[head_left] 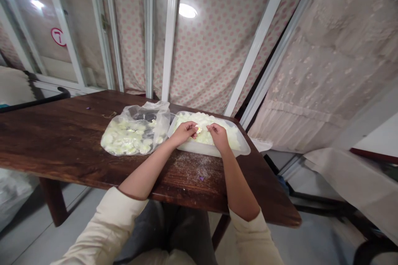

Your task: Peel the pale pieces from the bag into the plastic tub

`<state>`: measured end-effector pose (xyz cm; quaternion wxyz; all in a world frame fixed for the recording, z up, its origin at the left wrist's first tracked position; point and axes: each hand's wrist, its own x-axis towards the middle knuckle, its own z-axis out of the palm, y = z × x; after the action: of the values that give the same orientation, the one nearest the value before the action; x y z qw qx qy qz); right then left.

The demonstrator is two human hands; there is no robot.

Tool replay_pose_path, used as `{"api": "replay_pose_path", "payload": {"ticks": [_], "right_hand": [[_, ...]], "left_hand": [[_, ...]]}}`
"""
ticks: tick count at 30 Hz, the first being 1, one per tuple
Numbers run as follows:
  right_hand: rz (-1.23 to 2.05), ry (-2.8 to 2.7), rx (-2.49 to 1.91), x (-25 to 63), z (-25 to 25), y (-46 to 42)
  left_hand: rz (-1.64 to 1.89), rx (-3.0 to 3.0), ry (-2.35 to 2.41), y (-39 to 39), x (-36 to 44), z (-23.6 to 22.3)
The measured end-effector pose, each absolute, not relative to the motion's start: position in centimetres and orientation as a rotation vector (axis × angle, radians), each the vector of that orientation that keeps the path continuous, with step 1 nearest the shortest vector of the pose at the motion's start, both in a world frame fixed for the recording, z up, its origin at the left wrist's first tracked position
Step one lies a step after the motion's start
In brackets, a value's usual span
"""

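My left hand (185,133) pinches a small white flower-like piece with a yellow centre (198,129) between thumb and fingertips. Just to its right, the fingers of my right hand (218,136) are pressed together; what they hold, if anything, is too small to make out. Both hands are over a translucent white plastic tray (244,145), filled with a heap of pale yellow-green and white bits (203,119). Left of the tray lies a clear plastic bag (161,112) with its mouth loose, holding many white and pale-green flower-like pieces (127,136).
The dark wooden table (62,132) carries scattered white specks (195,167) and a small purple bit (201,178) near its front edge. A thin loop of string (109,114) lies behind the bag. Sliding glass doors with a dotted curtain (211,49) stand behind the table.
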<state>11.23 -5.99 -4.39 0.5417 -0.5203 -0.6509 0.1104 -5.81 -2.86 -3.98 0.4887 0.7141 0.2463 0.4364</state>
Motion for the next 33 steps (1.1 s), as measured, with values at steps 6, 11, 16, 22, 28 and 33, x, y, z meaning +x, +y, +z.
{"api": "replay_pose_path", "payload": {"ticks": [6, 11, 16, 22, 28, 33], "right_hand": [[-0.220, -1.596, -1.357, 10.3, -4.4, -6.9], [-0.191, -1.866, -1.284, 8.9, -4.2, -7.6], [-0.076, -1.748, -1.281, 9.7, -4.6, -6.7], [-0.095, -1.843, -1.300, 9.8, -4.5, -6.8], [0.065, -1.823, -1.215, 9.8, -4.4, -6.8], [0.286, -1.684, -1.149, 9.9, -4.2, -6.8]], "left_hand": [[1.164, 1.738, 0.643, -3.3, -5.6, -3.6], [1.189, 1.667, 0.620, -3.3, -5.2, -4.1], [1.210, 1.690, 0.638, -3.0, -5.0, -4.5], [1.166, 1.753, 0.624, -2.7, -5.2, -4.7], [0.963, 1.731, 0.618, -2.6, -5.3, -3.9], [0.824, 1.624, 0.538, -2.5, -5.4, -3.3]]}}
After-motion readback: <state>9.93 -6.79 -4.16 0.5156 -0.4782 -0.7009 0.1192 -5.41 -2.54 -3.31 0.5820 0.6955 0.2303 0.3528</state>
